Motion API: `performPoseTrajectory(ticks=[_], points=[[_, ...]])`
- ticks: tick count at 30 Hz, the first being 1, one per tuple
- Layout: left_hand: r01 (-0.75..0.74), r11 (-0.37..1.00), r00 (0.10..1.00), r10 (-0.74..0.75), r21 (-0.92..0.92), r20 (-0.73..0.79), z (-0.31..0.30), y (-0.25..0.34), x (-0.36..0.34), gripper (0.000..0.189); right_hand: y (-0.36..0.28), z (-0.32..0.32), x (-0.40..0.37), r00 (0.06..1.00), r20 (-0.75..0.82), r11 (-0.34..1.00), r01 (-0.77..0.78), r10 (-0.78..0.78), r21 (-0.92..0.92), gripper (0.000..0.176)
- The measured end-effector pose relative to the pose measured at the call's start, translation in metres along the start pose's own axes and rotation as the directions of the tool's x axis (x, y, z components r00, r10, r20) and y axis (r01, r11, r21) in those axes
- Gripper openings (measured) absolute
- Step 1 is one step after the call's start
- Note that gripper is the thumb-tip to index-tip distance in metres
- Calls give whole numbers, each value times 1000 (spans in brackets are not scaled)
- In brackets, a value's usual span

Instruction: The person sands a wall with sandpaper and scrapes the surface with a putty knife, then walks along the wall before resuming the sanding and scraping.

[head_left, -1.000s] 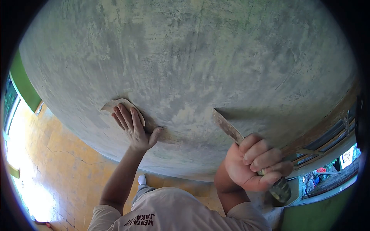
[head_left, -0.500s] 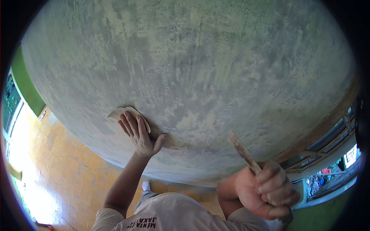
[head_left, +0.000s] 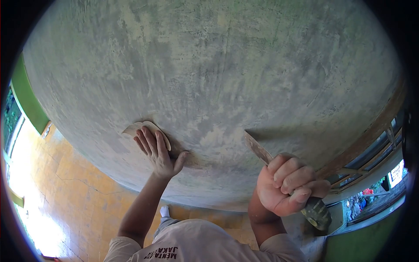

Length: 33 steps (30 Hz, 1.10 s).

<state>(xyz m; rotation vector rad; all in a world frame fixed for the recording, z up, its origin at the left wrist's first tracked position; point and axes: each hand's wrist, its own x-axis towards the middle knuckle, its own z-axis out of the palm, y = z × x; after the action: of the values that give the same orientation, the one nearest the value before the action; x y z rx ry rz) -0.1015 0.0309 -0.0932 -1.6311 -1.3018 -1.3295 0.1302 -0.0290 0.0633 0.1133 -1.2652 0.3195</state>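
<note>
A pale, curved piece of sheet material [head_left: 160,136] lies against the mottled grey-green wall [head_left: 209,78]. My left hand [head_left: 158,153] presses flat over it, fingers spread and thumb out to the right. On the right, my right hand [head_left: 290,183] is wrapped round the handle of a scraper [head_left: 258,147]. The scraper's flat, stained blade points up and left, its tip at the wall surface with a dark shadow beside it. The dark, patterned end of the handle sticks out below my fist.
Orange tiled floor [head_left: 83,179] with a crack shows at the lower left, beside a green pillar [head_left: 28,94]. Wood-framed window panes [head_left: 364,163] line the right edge, above a green surface [head_left: 362,240]. A foot [head_left: 164,211] is below the wall.
My right hand has moved up and left with the scraper, bringing the blade tip to the wall. My left hand and the pale sheet have stayed in place.
</note>
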Motion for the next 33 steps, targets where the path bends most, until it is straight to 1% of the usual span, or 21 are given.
performPoseTrajectory(ticks=[2,4,5,6,8,9,10,12,13,16,17,18,20,22,24,25,26,28,30,32,33], points=[[3,1000,1000,-3,-5,2,-1,-1,0,92,-6,-1,-1,998,-31,997,-43,45,64,27],[-3,1000,1000,3,-7,-5,0,-1,0,92,-21,-4,-3,986,-93,971,153,-138,184,26],[-8,1000,1000,8,-10,-5,0,-2,-1,91,-23,3,-2,964,-158,956,242,-216,168,26],[-6,1000,1000,6,-9,-4,0,-2,-1,91,-15,5,-2,964,-157,956,239,-214,168,26],[9,1000,1000,-9,-8,3,4,7,0,90,7,-5,-1,998,66,997,-7,12,-71,23],[8,1000,1000,-8,-14,4,4,7,-1,90,7,-14,-1,994,103,1000,-24,25,-8,20],[2,1000,1000,-2,-16,-3,5,6,-1,90,4,-13,0,994,107,1000,-20,21,-9,20],[-1,1000,1000,1,-17,-11,5,5,-1,89,-12,-9,-1,980,-107,983,173,-166,67,19],[-4,1000,1000,3,-17,-12,5,5,-1,89,-27,-13,4,983,-20,972,184,-183,146,18],[-25,1000,1000,25,0,-14,2,7,2,87,-14,-8,5,977,-3,967,210,-211,144,20],[-43,999,999,43,12,-22,2,8,4,85,-11,-16,4,990,134,947,2,44,-322,21],[-47,999,999,47,6,-27,2,8,5,85,-8,-14,5,990,135,945,9,37,-327,21],[-51,999,998,51,13,-25,2,8,5,85,3,-3,10,996,-31,996,-84,84,12,25],[-11,1000,1000,11,-23,-16,3,6,0,89,-11,-4,7,999,-35,998,1,1,57,24],[-48,999,999,48,10,-19,1,7,4,85,-29,2,8,959,-137,947,269,-247,178,24],[-51,999,999,51,12,-18,0,7,4,85,-27,-3,3,946,-114,937,317,-302,147,24],[-56,998,998,56,7,-23,1,8,4,85,-16,-5,1,944,-113,935,325,-310,143,24],[-53,998,998,54,20,-23,0,8,5,86,8,-4,5,989,139,991,-39,56,-125,24],[-54,998,998,54,14,-22,1,9,5,86,4,-3,9,985,159,998,-66,69,-24,23],[-53,999,998,53,13,-25,2,7,3,85,-6,-5,8,995,58,995,84,-87,47,23],[-38,999,999,38,-1,-27,3,6,0,87,-14,-5,8,991,34,980,121,-128,155,23]])
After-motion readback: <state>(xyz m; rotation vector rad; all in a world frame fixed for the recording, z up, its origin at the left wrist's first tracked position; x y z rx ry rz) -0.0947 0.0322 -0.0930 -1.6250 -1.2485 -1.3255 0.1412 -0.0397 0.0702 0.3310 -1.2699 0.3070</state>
